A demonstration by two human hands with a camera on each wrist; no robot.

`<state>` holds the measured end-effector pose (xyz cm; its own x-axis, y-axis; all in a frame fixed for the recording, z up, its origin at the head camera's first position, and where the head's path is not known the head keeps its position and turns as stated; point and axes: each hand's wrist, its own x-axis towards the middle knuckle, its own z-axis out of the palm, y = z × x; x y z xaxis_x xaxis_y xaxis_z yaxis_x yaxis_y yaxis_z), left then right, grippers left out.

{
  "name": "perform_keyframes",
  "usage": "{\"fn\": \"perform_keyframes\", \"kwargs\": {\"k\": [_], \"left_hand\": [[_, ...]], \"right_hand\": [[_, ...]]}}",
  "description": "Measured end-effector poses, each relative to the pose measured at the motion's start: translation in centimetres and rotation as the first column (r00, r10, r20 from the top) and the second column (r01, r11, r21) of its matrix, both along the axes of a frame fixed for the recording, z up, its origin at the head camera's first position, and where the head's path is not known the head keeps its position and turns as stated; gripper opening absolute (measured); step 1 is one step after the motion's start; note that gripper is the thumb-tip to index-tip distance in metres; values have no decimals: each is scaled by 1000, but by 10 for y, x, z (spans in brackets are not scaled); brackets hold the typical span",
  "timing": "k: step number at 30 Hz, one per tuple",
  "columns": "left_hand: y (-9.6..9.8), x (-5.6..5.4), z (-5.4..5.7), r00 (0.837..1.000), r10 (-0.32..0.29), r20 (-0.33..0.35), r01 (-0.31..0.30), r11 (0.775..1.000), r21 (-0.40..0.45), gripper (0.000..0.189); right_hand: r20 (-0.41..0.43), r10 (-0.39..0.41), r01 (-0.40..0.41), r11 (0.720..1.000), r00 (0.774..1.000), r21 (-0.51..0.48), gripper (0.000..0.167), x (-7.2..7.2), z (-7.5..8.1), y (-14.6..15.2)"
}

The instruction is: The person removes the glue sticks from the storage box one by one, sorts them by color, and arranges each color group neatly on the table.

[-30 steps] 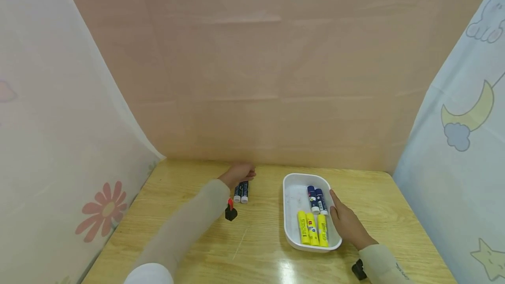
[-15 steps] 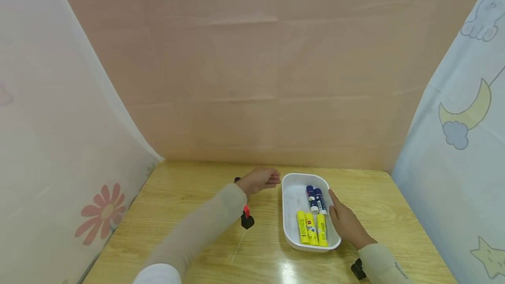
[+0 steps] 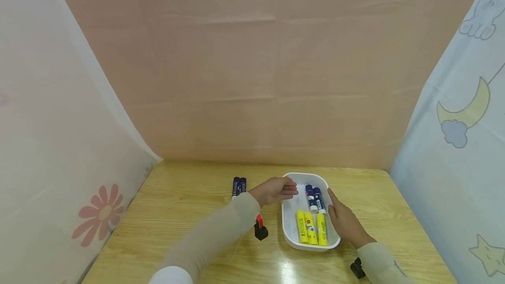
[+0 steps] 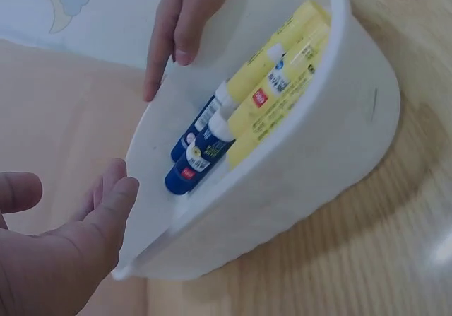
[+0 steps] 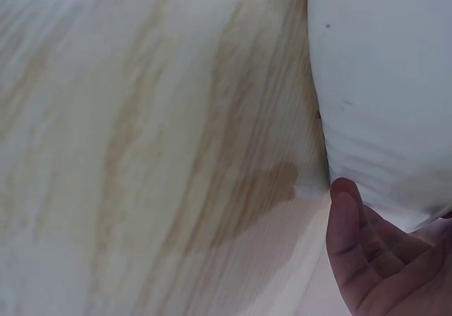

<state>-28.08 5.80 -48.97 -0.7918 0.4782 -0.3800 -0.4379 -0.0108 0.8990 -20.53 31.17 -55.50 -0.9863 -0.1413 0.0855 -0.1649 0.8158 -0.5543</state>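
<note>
My left hand (image 3: 274, 190) hovers over the left rim of a white plastic tray (image 3: 289, 216), fingers fairly straight, thumb apart, nothing held. In the left wrist view its fingertips (image 4: 123, 192) lie close to the tray's edge. My right hand (image 3: 347, 222) holds the tray's right wall, with the thumb at the inner side and fingers (image 5: 346, 224) against the outside. Inside the tray lie two blue glue sticks (image 3: 310, 199) with white ends, and three yellow glue sticks (image 3: 311, 229) nearer me. Two more dark blue glue sticks (image 3: 239, 185) lie side by side on the table, partly covered by my left arm.
The wooden table (image 3: 185, 205) extends around the tray. A plain tan backdrop (image 3: 236, 78) rises at the far edge. Printed cloths flank both sides, with a flower (image 3: 98, 214) at left and a moon (image 3: 465, 113) at right. Black wrist mounts (image 3: 261, 229) sit on the forearms.
My left hand has moved right, from above the two blue glue sticks on the table to the tray's left rim. The right hand stays at the tray.
</note>
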Motion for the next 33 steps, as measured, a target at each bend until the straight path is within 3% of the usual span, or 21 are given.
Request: {"fn": "perform_keyframes", "kwargs": {"k": [7, 13, 25, 33], "left_hand": [[18, 7, -15, 997, 10, 76, -16, 997, 81, 44], [28, 7, -26, 992, 43, 115, -56, 992, 111, 45], [43, 4, -30, 977, 155, 143, -164, 985, 55, 49], [48, 3, -31, 966, 190, 177, -200, 979, 38, 53]], "right_hand": [[42, -19, 19, 1000, 999, 5, 58, 2, 0, 1], [51, -29, 29, 1000, 998, 0, 58, 4, 1, 0], [27, -23, 23, 1000, 999, -12, 59, 12, 2, -1], [24, -27, 27, 1000, 999, 0, 59, 14, 3, -1]]}}
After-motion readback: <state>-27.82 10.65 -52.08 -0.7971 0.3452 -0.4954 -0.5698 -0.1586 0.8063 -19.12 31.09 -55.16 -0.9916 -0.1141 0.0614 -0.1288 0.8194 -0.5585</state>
